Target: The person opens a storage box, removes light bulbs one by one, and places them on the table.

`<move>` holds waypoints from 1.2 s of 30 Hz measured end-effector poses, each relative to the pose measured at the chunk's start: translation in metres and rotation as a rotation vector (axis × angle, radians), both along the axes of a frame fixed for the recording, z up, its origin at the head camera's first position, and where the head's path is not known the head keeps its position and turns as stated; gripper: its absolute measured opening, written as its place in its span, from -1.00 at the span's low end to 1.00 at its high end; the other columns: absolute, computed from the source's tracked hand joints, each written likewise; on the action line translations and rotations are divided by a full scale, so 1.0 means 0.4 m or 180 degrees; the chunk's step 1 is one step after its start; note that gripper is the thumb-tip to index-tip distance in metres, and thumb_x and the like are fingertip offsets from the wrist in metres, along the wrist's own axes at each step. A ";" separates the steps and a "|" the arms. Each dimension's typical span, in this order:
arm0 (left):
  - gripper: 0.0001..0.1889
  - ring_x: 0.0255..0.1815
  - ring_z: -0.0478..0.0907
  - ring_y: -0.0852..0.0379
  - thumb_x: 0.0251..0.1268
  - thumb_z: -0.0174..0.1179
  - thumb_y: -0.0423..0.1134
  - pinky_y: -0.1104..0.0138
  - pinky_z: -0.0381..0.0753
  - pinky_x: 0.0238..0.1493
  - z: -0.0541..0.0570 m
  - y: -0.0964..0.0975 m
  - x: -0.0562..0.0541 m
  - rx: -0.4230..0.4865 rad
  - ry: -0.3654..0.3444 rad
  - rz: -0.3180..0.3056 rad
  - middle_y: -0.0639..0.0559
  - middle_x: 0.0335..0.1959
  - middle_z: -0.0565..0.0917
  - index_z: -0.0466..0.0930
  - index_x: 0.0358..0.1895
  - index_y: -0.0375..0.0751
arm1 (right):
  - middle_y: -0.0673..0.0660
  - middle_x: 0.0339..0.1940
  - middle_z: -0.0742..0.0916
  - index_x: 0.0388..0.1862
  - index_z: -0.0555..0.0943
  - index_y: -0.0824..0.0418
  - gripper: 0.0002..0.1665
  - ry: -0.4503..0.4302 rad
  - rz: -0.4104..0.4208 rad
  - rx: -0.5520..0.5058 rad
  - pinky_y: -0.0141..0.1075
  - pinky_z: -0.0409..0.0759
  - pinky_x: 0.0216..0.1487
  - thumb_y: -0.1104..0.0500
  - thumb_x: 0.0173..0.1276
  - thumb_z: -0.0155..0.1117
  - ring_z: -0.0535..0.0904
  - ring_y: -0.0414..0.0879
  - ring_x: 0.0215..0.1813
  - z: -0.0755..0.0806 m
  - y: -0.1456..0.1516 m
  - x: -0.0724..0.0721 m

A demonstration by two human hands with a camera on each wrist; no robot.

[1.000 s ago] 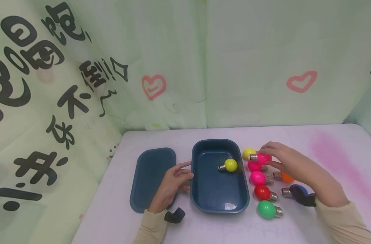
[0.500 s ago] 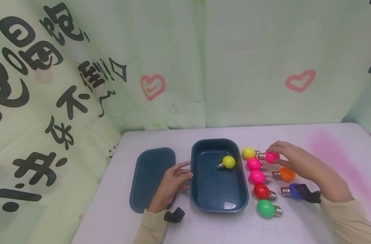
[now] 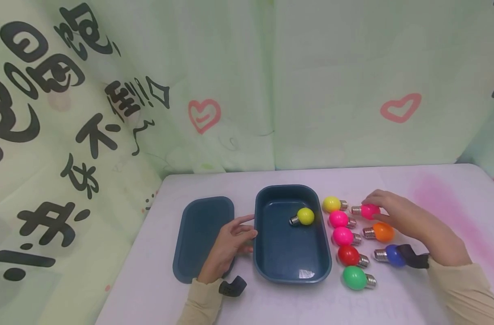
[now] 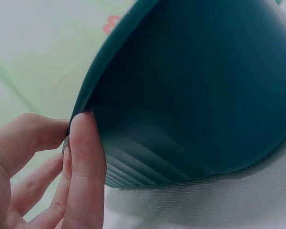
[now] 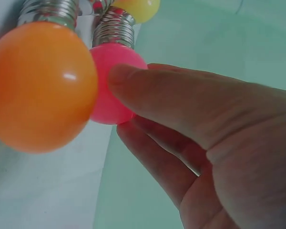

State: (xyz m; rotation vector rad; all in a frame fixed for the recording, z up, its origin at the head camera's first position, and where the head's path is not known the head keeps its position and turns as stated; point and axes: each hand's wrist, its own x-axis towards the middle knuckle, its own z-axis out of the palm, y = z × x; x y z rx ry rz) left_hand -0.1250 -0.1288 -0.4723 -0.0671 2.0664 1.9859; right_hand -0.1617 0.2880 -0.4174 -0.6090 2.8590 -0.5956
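My right hand (image 3: 401, 215) pinches a pink light bulb (image 3: 368, 211) between thumb and fingers, its metal screw base pointing left. In the right wrist view the thumb lies across the pink globe, close to an orange bulb (image 5: 43, 90). A yellow bulb (image 3: 332, 204) and two more pink bulbs (image 3: 338, 219) lie to its left. My left hand (image 3: 228, 243) touches the left side of a dark blue box (image 3: 293, 264), fingers loosely bent. Its fingertips meet the box's rim in the left wrist view. Inside the box lies another yellow bulb (image 3: 305, 216).
A flat dark blue lid (image 3: 202, 234) lies left of the box, partly behind my left hand. Red (image 3: 348, 255), green (image 3: 355, 277) and blue (image 3: 394, 256) bulbs lie right of the box. A printed curtain (image 3: 328, 90) stands behind the table.
My right hand has moved right with the pink bulb, from above the other pink bulbs to a spot behind the orange one. The left hand has stayed at the box.
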 end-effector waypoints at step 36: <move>-0.46 -0.17 0.66 0.08 0.25 0.37 -0.18 0.30 0.74 -0.28 -0.001 0.000 0.000 -0.0016 0.0004 -0.0004 -0.14 -0.03 0.70 0.51 0.31 -0.08 | 0.43 0.17 0.57 0.16 0.57 0.31 -0.44 -0.0029 -0.0074 0.0179 0.15 0.64 0.03 0.28 0.16 0.49 0.48 0.39 0.18 0.009 -0.027 -0.007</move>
